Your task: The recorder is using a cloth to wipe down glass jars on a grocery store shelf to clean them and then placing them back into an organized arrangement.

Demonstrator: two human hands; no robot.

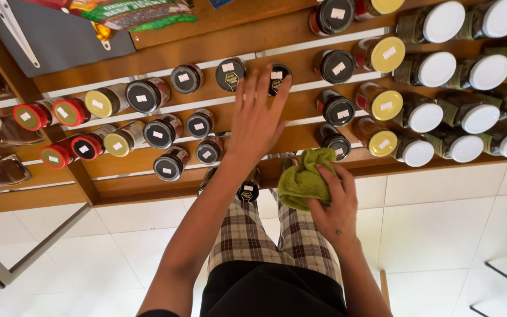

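While our left hand [257, 117] spreads wide over a black-lidded jar [278, 77], perhaps touching it, our right hand [334, 202] grips a green cloth [303, 179]. Both hover at the wooden shelf [148, 182].

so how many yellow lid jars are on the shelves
6. Two sit left, near the red lids: yellow lid jars and. Four run down the right. The left hand may hide others.

This looks like a shop. Stepped wooden shelves [148, 182] carry many rows of jars [148, 95] sorted by lid colour, red at the left, black in the middle, white at the right, each lid bearing a small sticker. Sealed packets [130, 13] lie at the far left, and the floor [441, 223] is pale tile.
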